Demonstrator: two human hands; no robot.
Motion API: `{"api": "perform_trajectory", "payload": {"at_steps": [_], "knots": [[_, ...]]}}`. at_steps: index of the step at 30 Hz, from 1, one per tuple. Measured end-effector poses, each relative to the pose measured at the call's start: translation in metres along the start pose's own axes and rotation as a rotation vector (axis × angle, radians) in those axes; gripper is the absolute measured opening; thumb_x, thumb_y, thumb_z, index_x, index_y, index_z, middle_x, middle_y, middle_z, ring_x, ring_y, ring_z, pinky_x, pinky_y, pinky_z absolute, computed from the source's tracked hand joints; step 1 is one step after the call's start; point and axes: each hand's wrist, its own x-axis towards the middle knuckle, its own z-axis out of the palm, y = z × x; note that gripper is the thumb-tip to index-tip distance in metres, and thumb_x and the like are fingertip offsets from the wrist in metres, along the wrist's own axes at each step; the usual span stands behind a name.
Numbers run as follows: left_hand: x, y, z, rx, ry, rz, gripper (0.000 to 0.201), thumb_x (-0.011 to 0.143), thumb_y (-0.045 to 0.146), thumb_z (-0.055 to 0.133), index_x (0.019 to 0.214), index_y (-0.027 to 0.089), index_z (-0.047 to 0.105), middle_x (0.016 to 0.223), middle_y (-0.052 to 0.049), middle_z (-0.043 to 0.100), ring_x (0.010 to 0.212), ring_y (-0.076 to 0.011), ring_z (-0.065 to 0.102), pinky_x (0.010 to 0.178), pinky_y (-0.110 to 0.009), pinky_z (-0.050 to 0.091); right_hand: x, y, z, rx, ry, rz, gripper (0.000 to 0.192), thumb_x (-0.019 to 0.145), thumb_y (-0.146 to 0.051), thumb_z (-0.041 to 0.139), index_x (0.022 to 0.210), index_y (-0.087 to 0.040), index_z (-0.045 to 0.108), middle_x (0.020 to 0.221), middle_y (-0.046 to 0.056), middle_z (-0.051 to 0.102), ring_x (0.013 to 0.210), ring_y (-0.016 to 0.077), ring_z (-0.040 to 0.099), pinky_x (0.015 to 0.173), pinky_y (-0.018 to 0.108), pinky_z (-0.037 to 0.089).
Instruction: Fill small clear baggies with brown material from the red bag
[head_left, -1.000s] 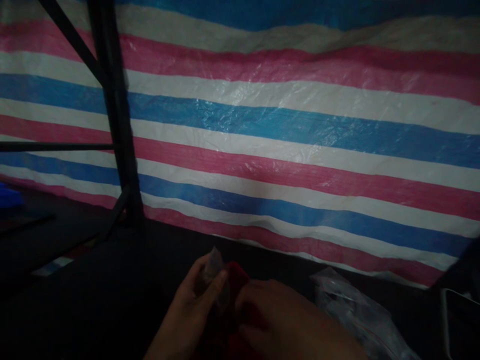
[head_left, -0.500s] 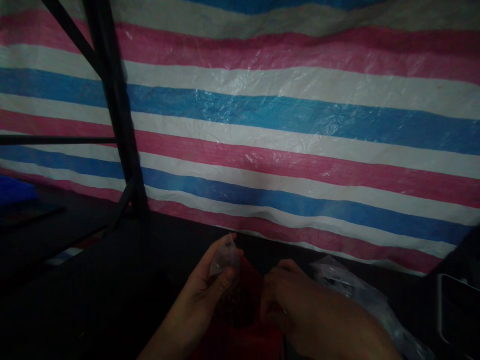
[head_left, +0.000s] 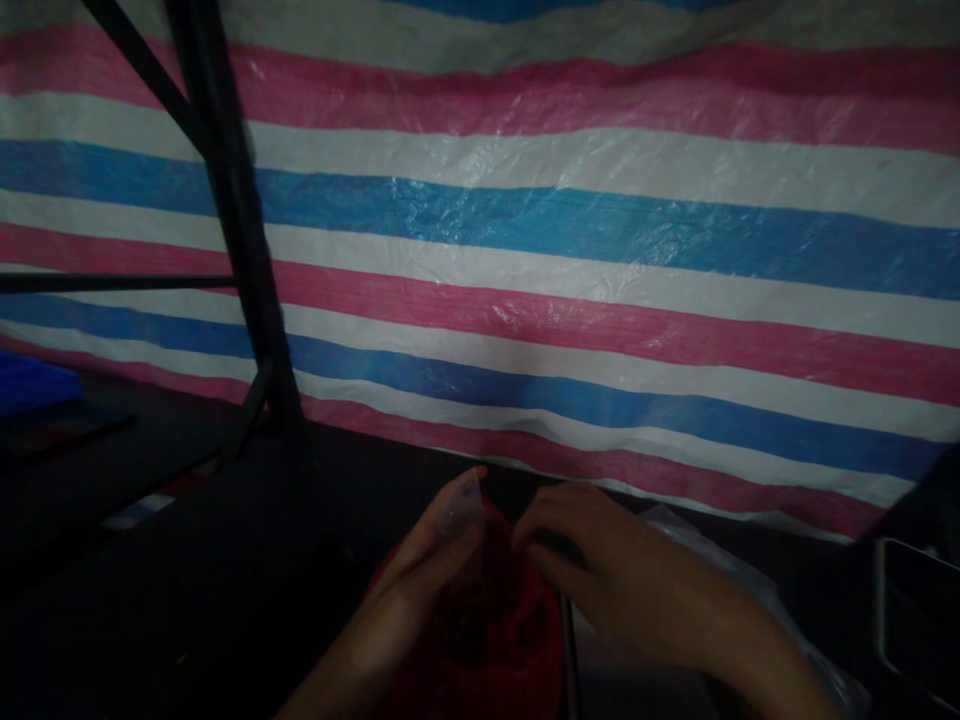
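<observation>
Two bare forearms, left grip [head_left: 431,565] and right grip [head_left: 592,565], no sleeves or rings

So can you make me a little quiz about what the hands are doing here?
1. True or false: the left hand pinches a small clear plastic bag between its fingers.
2. What colour is the container under both hands: A green, B red, C yellow?
3. Fill in: the striped tarp behind the hands has pink, white and ____ stripes.

Key
1. True. The small bag is held up at the fingertips.
2. B. It is red; what lies inside is too dark to tell. The right hand rests at its far rim.
3. Blue.
</observation>
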Motion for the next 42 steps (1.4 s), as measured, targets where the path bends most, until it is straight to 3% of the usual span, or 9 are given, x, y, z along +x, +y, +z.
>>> {"api": "perform_trajectory", "payload": {"at_steps": [8, 13, 16, 20, 25, 29, 36, 39, 42], "knots": [[0.005, 0.003, 0.003, -0.040, 0.114, 0.083, 0.040, 0.075, 0.024, 0.080, 0.114, 0.024, 0.073, 0.089, 0.002, 0.075, 0.081, -0.0163, 0.069, 0.076, -0.027, 0.052, 0.005, -0.003, 0.006, 0.003, -0.012, -0.008, 0.026, 0.096, -0.010, 0.058, 0.102, -0.025, 0.078, 0.103, 0.000, 0.078, 0.094, 0.0164, 0.071, 0.083, 0.027, 0.049], [0.010, 0.005, 0.004, 0.081, -0.004, 0.164, 0.019, 0.078, 0.028, 0.085, 0.090, 0.022, 0.071, 0.083, 0.003, 0.067, 0.077, -0.0135, 0.064, 0.070, -0.023, 0.049, 0.009, -0.002, 0.012, 0.023, 0.062, -0.035, 0.025, 0.099, -0.010, 0.056, 0.104, -0.026, 0.075, 0.105, -0.001, 0.076, 0.096, 0.0152, 0.070, 0.085, 0.027, 0.049], [0.012, 0.002, 0.005, 0.135, -0.044, 0.160, 0.027, 0.076, 0.026, 0.087, 0.096, 0.023, 0.069, 0.089, 0.002, 0.069, 0.083, -0.0165, 0.067, 0.077, -0.027, 0.053, 0.011, 0.001, 0.016, 0.061, 0.149, -0.038, 0.024, 0.101, -0.014, 0.059, 0.117, -0.028, 0.070, 0.114, -0.002, 0.075, 0.104, 0.0154, 0.069, 0.091, 0.029, 0.049], [0.008, -0.006, 0.010, 0.185, -0.128, 0.131, 0.031, 0.083, 0.024, 0.081, 0.110, 0.025, 0.064, 0.099, 0.000, 0.070, 0.089, -0.0185, 0.069, 0.079, -0.030, 0.055, 0.014, 0.002, 0.021, 0.086, 0.244, -0.105, 0.045, 0.098, -0.018, 0.070, 0.139, -0.030, 0.059, 0.139, 0.000, 0.067, 0.123, 0.0161, 0.063, 0.104, 0.029, 0.046], [0.001, -0.005, 0.012, 0.232, -0.124, 0.035, 0.033, 0.084, 0.028, 0.082, 0.111, 0.025, 0.063, 0.098, 0.000, 0.074, 0.088, -0.0182, 0.071, 0.078, -0.029, 0.056, 0.020, 0.006, 0.023, 0.017, 0.220, -0.121, 0.012, 0.099, -0.014, 0.066, 0.098, -0.024, 0.073, 0.102, -0.001, 0.075, 0.099, 0.0159, 0.068, 0.091, 0.029, 0.048], [0.002, 0.002, 0.005, 0.212, -0.102, -0.009, 0.044, 0.084, 0.036, 0.085, 0.123, 0.027, 0.067, 0.107, -0.001, 0.080, 0.095, -0.0190, 0.075, 0.086, -0.029, 0.058, 0.026, 0.016, 0.021, 0.069, 0.309, 0.011, 0.016, 0.096, -0.011, 0.064, 0.103, -0.023, 0.072, 0.100, 0.001, 0.077, 0.091, 0.0168, 0.070, 0.085, 0.030, 0.049], [0.009, 0.005, -0.001, 0.256, 0.044, 0.055, 0.035, 0.076, 0.045, 0.089, 0.102, 0.023, 0.080, 0.089, -0.004, 0.085, 0.082, -0.0212, 0.078, 0.075, -0.027, 0.058, 0.031, 0.025, 0.021, 0.196, 0.334, 0.092, 0.030, 0.093, -0.007, 0.066, 0.117, -0.024, 0.074, 0.093, -0.001, 0.076, 0.084, 0.0156, 0.070, 0.078, 0.027, 0.049], [0.007, 0.005, 0.001, 0.353, 0.055, 0.128, 0.031, 0.081, 0.042, 0.084, 0.106, 0.024, 0.083, 0.098, -0.005, 0.085, 0.091, -0.0244, 0.078, 0.084, -0.030, 0.059, 0.028, 0.017, 0.025, 0.179, 0.310, 0.063, 0.033, 0.094, -0.014, 0.069, 0.124, -0.027, 0.073, 0.109, 0.001, 0.077, 0.098, 0.0170, 0.071, 0.089, 0.030, 0.050], [0.006, 0.004, 0.002, 0.508, 0.038, 0.165, 0.026, 0.089, 0.044, 0.073, 0.102, 0.024, 0.085, 0.095, -0.006, 0.084, 0.089, -0.0256, 0.077, 0.078, -0.029, 0.059, 0.026, 0.010, 0.030, 0.167, 0.320, 0.017, 0.024, 0.094, -0.023, 0.074, 0.118, -0.027, 0.075, 0.120, 0.002, 0.075, 0.110, 0.0187, 0.069, 0.097, 0.032, 0.048]]}}
